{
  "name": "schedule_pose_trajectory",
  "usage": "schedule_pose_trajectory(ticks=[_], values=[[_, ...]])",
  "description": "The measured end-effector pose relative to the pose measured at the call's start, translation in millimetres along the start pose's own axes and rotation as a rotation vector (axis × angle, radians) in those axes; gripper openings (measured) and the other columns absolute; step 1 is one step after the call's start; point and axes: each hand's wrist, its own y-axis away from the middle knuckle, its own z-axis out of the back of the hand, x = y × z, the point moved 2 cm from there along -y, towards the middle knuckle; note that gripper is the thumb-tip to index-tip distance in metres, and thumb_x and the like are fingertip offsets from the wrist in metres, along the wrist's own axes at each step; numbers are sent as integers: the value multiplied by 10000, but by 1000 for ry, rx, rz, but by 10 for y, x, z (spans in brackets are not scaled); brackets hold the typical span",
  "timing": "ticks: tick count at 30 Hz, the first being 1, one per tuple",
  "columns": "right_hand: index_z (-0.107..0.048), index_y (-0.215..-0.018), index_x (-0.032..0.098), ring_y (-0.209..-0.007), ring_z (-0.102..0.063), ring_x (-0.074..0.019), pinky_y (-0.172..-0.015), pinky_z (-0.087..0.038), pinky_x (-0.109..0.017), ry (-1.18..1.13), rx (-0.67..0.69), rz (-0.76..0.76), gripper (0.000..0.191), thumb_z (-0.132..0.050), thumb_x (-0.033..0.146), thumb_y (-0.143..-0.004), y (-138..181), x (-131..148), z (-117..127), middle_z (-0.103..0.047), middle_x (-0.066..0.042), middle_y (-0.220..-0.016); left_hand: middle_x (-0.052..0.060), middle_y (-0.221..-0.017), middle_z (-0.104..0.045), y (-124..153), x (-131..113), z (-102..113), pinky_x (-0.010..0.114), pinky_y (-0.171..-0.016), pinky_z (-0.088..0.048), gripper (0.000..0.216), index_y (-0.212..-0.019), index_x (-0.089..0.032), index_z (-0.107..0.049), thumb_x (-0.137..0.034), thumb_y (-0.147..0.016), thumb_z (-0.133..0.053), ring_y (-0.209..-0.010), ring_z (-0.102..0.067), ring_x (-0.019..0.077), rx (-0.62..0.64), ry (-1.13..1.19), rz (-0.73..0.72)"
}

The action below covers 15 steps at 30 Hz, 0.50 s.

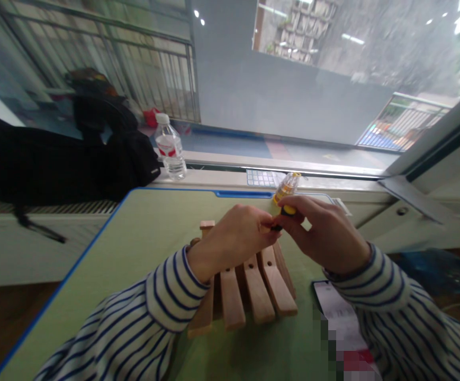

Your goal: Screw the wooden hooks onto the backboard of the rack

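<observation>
Translucent orange-and-yellow screwdriver (286, 197) sits gripped in your right hand (321, 235), while your left hand (232, 238) pinches its dark tip end (the tip itself is hidden). Both hands are closed around it, just above a slatted pale wooden rack (257, 288) on a green desk (134, 238).

**Hidden, blurred, cut off**
The yellow-and-black plastic-handled tool (287, 210) disappears between the left hand (230, 238) and right hand (317, 233), hiding its tip. The left forearm (166, 296) covers the pale slatted wooden frame (257, 288). At near right, a white printed sheet (341, 323) is pixelated. The left edge cuts off a black fabric bag (55, 159).
</observation>
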Motion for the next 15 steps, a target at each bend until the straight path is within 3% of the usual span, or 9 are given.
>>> schedule_pose_trajectory(ticks=[5, 10, 15], values=[[-580, -971, 171, -671, -572, -114, -635, -447, -243, -11, 19, -14, 218, -526, 330, -831, 8, 0, 3, -642, -21, -777, -28, -606, -608, -4, -3, 18, 206, -523, -305, 214, -799, -200, -693, -344, -799, -534, -559, -520, 84, 35, 31, 24], [-516, -1137, 160, -781, -576, -125, -684, -456, -254, -85, 94, 4, 349, -533, 312, -823, 13, 2, 10, -638, -42, -927, -28, -571, -598, 3, 4, 35, 202, -514, -305, 215, -772, -197, -702, -319, -796, -527, -544, -529, 84, 15, 37, 31], [-560, -1050, 165, -708, -562, -94, -660, -444, -225, -65, 69, 29, 246, -523, 280, -835, -10, -14, 10, -639, -15, -851, -33, -608, -609, 6, 16, 28, 199, -536, -309, 202, -820, -199, -704, -304, -794, -533, -589, -544, 87, 34, 57, 37]])
